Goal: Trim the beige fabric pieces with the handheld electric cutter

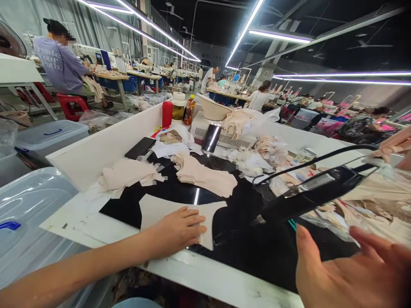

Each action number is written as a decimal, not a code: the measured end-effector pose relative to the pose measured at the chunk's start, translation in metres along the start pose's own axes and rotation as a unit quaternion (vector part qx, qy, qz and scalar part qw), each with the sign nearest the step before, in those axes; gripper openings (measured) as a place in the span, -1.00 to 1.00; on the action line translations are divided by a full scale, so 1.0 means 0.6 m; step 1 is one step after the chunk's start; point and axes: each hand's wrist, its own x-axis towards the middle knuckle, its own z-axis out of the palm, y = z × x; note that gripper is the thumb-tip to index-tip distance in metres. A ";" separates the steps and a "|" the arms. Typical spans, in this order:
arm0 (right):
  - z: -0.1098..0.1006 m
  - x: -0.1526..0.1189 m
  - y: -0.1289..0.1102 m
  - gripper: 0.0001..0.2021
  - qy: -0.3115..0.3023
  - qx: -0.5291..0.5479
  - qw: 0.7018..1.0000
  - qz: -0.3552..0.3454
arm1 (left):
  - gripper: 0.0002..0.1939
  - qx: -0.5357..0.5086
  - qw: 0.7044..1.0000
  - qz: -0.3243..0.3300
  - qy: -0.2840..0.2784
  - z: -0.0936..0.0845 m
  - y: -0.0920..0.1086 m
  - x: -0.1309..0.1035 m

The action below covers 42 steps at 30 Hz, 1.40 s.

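My left hand lies flat, fingers spread, on a cut piece of pale beige fabric. The piece rests on a glossy black board near the table's front edge. My right hand is at the lower right, thumb and fingers apart with nothing seen between them. Just above it is a long black object with a looped strap; its kind is unclear. Another person's hand is at the strap's far end. Beyond my left hand lie a stack of beige fabric pieces and a second stack.
A phone, a white weighing scale, a jar, a drink bottle and a red container stand behind. Plastic-bagged fabric lies right. Lidded clear bins stand left. A person sits at a sewing machine.
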 end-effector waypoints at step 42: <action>0.124 -0.072 -0.122 -0.55 -0.087 0.434 0.876 0.191 | -0.89 -0.066 0.996 0.036 0.038 0.020 0.029 0.038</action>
